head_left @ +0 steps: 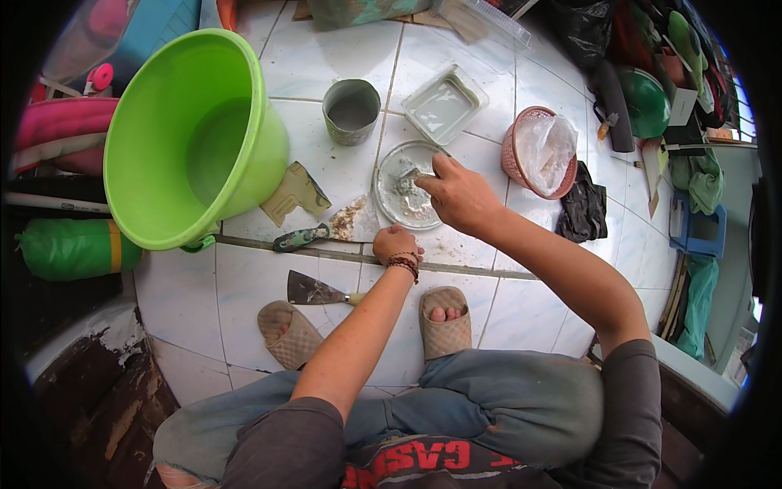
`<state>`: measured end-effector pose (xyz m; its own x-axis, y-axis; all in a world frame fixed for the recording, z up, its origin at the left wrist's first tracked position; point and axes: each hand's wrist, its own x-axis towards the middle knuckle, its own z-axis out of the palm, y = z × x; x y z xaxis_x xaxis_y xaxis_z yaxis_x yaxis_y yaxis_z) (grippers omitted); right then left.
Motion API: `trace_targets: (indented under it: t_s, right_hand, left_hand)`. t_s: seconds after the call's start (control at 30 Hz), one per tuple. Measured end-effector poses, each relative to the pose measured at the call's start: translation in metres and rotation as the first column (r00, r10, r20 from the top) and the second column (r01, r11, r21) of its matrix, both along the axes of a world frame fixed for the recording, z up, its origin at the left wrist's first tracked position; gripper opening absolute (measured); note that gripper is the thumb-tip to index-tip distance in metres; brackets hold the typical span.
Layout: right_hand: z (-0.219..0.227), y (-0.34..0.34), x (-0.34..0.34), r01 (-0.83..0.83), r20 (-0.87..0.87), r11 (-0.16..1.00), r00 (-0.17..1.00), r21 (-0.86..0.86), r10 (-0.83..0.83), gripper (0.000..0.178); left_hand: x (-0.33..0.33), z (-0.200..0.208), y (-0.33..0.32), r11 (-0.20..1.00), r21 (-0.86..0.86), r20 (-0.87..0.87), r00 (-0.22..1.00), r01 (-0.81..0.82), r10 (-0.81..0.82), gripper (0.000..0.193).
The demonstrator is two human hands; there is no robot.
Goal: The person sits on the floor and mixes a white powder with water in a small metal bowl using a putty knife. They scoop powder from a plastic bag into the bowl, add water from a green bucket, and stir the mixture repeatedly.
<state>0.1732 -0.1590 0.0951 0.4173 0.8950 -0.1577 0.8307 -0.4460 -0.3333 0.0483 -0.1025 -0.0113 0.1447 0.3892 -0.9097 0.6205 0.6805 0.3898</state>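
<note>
In front of me a round clear dish stands on the tiles, with grey-white paste inside. My right hand is closed round a small paste-coated tool that dips into the paste; its exact kind is hidden by the fingers and coating. Curled at the dish's near edge, my left hand appears to grip the rim, its fingertips partly hidden. Left of it lie a tool with a dark green handle and brownish crumbs. A broad putty knife rests nearer my feet.
A large green bucket stands at left, beside a cut container piece. Beyond the dish are a grey-coated cup and rectangular plastic tray. A pink basket and black bag sit at right; my slippers are close.
</note>
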Motion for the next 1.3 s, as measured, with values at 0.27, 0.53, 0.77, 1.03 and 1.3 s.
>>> trace_targets:
  t_s: [0.27, 0.53, 0.77, 1.03, 1.3]
  right_hand:
    - [0.004, 0.004, 0.000, 0.109, 0.052, 0.993, 0.992, 0.049, -0.111, 0.027]
    - [0.010, -0.005, -0.019, 0.068, -0.080, 0.997, 0.994, -0.044, -0.071, 0.034]
    - [-0.006, -0.027, -0.006, 0.124, 0.038, 0.985, 0.991, 0.117, -0.129, 0.032]
    - [0.001, -0.015, 0.007, 0.212, 0.062, 0.974, 0.974, 0.082, -0.218, 0.031]
    - [0.018, -0.017, -0.005, 0.248, -0.047, 0.969, 0.968, -0.001, -0.247, 0.023]
  left_hand:
    - [0.000, -0.001, 0.000, 1.000, -0.007, -0.006, 1.000, -0.020, 0.020, 0.034]
    - [-0.001, 0.000, 0.001, 1.000, -0.018, 0.014, 1.000, -0.017, 0.017, 0.035]
    - [0.001, -0.001, -0.002, 0.999, -0.033, 0.002, 1.000, 0.008, -0.008, 0.035]
    - [0.000, -0.004, -0.002, 0.999, -0.015, -0.002, 1.000, 0.028, -0.028, 0.039]
    - [-0.002, -0.001, -0.001, 0.999, -0.012, -0.002, 0.999, 0.047, -0.047, 0.041]
